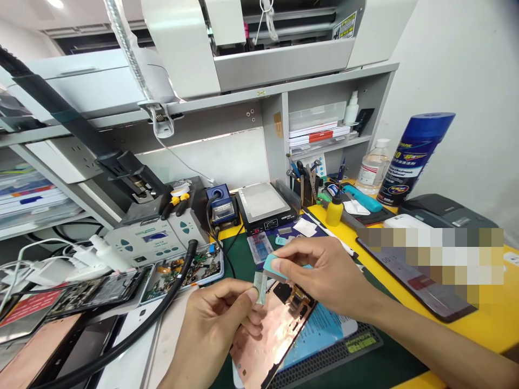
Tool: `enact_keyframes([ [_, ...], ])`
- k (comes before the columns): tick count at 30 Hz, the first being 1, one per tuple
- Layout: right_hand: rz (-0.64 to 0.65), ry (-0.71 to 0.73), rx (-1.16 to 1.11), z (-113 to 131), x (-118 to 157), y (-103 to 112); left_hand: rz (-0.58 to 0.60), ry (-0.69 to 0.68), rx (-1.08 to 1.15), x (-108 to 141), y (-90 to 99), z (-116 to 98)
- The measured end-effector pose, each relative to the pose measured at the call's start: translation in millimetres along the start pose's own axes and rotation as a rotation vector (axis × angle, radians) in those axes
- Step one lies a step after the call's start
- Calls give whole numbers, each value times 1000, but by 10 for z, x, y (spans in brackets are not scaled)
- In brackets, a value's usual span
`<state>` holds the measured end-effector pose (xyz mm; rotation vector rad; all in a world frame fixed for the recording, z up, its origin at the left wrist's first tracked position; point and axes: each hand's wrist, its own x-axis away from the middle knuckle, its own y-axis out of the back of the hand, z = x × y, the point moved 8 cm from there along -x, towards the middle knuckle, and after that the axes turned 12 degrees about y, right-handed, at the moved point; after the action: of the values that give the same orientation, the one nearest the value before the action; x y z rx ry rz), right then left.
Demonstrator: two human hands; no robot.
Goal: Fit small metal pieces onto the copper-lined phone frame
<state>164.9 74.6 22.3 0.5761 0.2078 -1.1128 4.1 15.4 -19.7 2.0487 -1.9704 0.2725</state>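
Observation:
My left hand [227, 313] pinches a small flat grey-green strip [260, 287] between thumb and fingers. To its right, my right hand [324, 273] holds a small light-blue piece [271, 265] in a pinch, its edge close to the top of the strip; whether the two touch is unclear. Beneath both hands lies a copper-coloured phone screen panel [263, 348] with black parts at its upper right. The panel rests tilted over a blue and white pad [324, 329] with a dark perforated edge.
A tray of circuit boards [182, 273] and a black hose [162, 310] are at the left. Behind stand a hot plate [263, 202] and a yellow bottle [334, 210]. At the right are a phone [417, 275] and a blue spray can [416, 159].

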Motion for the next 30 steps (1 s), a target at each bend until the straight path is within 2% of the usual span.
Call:
enact_keyframes([
  [10, 15, 61, 72, 46, -6, 15, -20, -7, -13, -3, 3, -11],
  [20, 28, 42, 37, 12, -5, 2, -21, -24, -37, 3, -4, -18],
  [30, 22, 82, 66, 14, -21, 10, -16, -23, -31, -3, 3, -19],
])
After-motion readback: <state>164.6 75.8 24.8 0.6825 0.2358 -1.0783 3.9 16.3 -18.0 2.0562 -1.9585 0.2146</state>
